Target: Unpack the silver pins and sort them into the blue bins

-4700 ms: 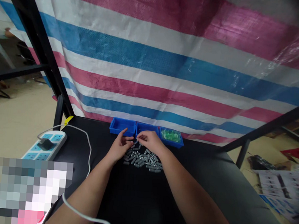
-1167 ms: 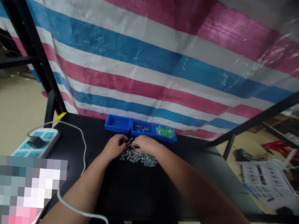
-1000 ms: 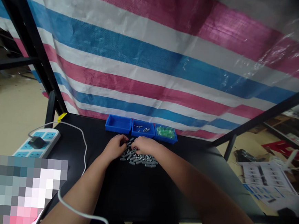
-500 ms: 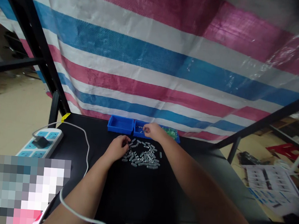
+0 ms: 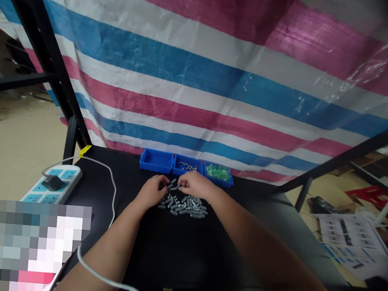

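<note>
Many small grey cylindrical pieces (image 5: 192, 207) lie in a loose pile on the black table. My left hand (image 5: 154, 191) rests at the pile's left edge, fingers curled together; whatever they pinch is too small to name. My right hand (image 5: 192, 184) is over the back of the pile, its fingertips closed near some grey pieces, and what they hold is hidden. Behind the hands stand three blue bins: the left bin (image 5: 157, 161) has nothing visible inside, the middle bin (image 5: 196, 161) has small metal screws (image 5: 188, 166), and the right one (image 5: 223, 182) holds green pieces (image 5: 218, 172).
A white power strip (image 5: 63, 184) with a black plug sits at the left, its grey cable (image 5: 114, 188) crossing the table beside my left forearm. A striped sheet (image 5: 186, 73) hangs behind the bins. Printed papers (image 5: 351, 234) lie at the right.
My right hand has come out of the middle bin, toward me and slightly left, to the back of the pile. My left hand has hardly moved.
</note>
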### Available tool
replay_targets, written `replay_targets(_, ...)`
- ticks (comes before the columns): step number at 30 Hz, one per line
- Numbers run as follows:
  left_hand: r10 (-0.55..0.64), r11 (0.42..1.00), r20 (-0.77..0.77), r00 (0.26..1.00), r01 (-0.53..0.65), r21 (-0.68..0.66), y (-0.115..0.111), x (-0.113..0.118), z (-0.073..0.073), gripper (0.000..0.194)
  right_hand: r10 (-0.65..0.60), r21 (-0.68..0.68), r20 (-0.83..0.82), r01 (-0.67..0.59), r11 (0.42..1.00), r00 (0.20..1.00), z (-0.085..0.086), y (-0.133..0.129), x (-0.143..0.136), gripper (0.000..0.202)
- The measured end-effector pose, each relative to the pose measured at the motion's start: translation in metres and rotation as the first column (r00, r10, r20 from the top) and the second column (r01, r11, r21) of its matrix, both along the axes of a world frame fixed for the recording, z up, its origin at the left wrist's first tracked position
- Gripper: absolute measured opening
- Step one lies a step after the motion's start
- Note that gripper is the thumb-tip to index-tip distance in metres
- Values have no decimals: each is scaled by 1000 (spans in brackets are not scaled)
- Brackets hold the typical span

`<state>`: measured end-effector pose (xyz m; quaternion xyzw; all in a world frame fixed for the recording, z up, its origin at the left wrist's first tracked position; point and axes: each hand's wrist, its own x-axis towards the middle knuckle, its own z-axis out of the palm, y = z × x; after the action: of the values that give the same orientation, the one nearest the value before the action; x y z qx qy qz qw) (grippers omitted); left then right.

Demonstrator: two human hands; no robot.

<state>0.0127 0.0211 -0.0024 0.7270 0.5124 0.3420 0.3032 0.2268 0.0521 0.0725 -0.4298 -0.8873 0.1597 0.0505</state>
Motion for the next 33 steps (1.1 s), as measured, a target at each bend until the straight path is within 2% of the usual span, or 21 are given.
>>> replay_targets(2, -3, 1000, -13, 1000, 3, 4, 0, 0, 0, 24, 2, -69, 55, 1, 998, 998, -6, -14, -7, 16)
replay_targets(4, -3, 1000, -21, 1000, 4, 8, 0, 0, 0, 23, -41, -77, 114, 50, 996, 993, -13, -23, -13, 22)
replay_targets(10, -3, 1000, -27, 1000, 3, 0, -1, 0, 0, 24, -146, -147, 206, 178, 973, 968, -23, -26, -22, 22)
replay_targets(13, -3, 1000, -29, 1000, 2, -8, 0, 0, 0, 24, -155, -172, 204, 192, 966, 966, -23, -24, -22, 23)
replay_targets(19, 5, 1000, -6, 1000, -5, -8, 0, 1, 0, 24, -146, -130, 98, 158, 979, 984, -21, -22, -16, 18)
replay_targets(23, 17, 1000, 5, 1000, -16, -14, 0, 0, 0, 24, -178, -98, -24, 175, 980, 984, -11, -10, -5, 20)
replay_targets(26, 10, 1000, 16, 1000, -9, -9, 0, 0, -1, 24, -265, -52, -85, 262, 964, 960, -2, 9, 4, 20)
replay_targets(30, 0, 1000, 15, 1000, 0, -5, 1, 0, -3, 23, -454, 54, -97, 460, 886, 886, 2, 38, 11, 21)
replay_targets(33, 5, 1000, 8, 1000, -4, -18, 1, -1, -3, 23, -544, 117, -78, 549, 827, 836, 1, 46, 11, 24)
